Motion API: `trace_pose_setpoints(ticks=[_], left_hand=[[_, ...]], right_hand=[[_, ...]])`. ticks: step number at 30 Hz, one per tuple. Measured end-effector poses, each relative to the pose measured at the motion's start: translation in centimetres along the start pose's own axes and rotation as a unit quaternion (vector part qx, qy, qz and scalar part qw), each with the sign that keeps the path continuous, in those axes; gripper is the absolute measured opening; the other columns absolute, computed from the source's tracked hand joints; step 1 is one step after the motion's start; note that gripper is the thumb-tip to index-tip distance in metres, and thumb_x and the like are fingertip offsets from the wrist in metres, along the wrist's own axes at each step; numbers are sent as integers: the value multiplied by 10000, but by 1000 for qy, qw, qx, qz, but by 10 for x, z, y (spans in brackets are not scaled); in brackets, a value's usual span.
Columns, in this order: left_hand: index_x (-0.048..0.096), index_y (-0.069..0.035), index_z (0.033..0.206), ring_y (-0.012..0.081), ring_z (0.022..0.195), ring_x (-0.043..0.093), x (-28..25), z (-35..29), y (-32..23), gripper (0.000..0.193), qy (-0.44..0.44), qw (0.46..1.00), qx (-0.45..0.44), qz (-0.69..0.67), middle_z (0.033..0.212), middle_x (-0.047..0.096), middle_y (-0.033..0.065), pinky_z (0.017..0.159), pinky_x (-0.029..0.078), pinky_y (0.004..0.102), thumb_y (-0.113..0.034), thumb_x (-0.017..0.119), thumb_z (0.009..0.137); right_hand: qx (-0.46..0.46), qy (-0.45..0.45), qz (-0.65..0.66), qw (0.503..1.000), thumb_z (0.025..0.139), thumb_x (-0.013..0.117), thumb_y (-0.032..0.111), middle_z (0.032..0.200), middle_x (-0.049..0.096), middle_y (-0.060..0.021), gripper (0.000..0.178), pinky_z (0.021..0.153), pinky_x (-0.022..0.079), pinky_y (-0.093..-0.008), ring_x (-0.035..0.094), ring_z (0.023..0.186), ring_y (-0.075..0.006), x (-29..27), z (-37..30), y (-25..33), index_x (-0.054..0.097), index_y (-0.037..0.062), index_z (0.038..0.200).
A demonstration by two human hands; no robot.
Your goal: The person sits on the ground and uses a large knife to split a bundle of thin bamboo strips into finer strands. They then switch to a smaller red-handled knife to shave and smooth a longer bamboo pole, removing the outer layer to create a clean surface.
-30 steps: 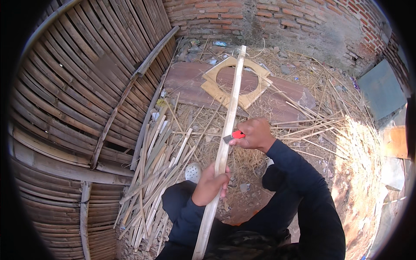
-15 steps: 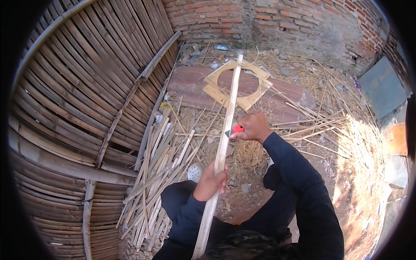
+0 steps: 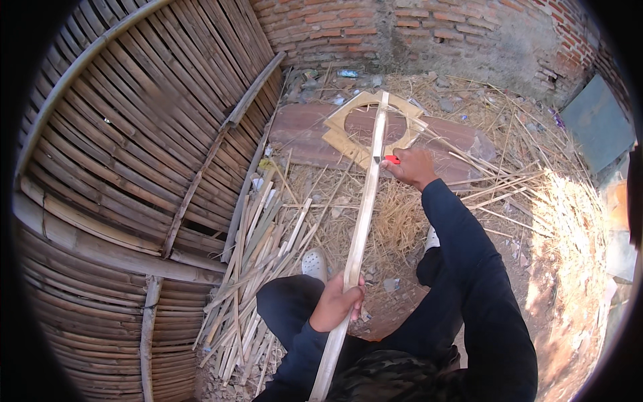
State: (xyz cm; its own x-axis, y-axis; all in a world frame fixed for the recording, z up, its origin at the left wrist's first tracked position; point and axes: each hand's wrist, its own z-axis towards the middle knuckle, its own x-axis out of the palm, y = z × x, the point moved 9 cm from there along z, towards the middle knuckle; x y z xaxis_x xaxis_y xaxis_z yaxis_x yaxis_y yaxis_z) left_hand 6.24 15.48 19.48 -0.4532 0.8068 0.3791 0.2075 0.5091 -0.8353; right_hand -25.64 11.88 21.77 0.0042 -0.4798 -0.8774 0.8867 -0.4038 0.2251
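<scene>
A long pale bamboo strip [image 3: 362,231] runs from beside my body out to the far board, slanting slightly right. My left hand [image 3: 338,303] is wrapped round it at its lower part. Farther up, my right hand [image 3: 412,166] grips a red-handled knife [image 3: 392,159], whose dark blade lies against the strip. The strip's far end lies over a yellowish board with a round hole [image 3: 341,143]. Most of the knife's handle is hidden in my fingers.
A pile of split bamboo strips [image 3: 251,268] lies left, along a bamboo slat wall [image 3: 127,141]. Beneath the holed board is a reddish-brown sheet [image 3: 295,127]. Fine shavings [image 3: 402,218] cover the ground ahead. A brick wall [image 3: 341,27] closes the back.
My right hand and the knife have moved up along the strip, away from me. My left hand keeps its hold; the view has shifted slightly.
</scene>
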Motion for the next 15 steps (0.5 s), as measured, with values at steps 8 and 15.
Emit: trace_pose_setpoints(ticks=[8,15], left_hand=[[456,-30,1035,100,458,483,21,-37,23,168,49,998,-26,-10,661,489,29,425,403,222,8,472,872],[456,-37,1035,95,453,479,23,-45,25,173,47,998,-39,14,671,498,30,422,398,222,13,479,871]], right_hand=[[65,-51,-20,996,842,466,675,598,614,-164,649,568,476,-480,624,615,-351,-20,3,-64,688,74,737],[75,-98,-41,992,837,496,648,619,620,-166,628,565,471,-467,622,629,-352,-25,2,-77,674,58,721]])
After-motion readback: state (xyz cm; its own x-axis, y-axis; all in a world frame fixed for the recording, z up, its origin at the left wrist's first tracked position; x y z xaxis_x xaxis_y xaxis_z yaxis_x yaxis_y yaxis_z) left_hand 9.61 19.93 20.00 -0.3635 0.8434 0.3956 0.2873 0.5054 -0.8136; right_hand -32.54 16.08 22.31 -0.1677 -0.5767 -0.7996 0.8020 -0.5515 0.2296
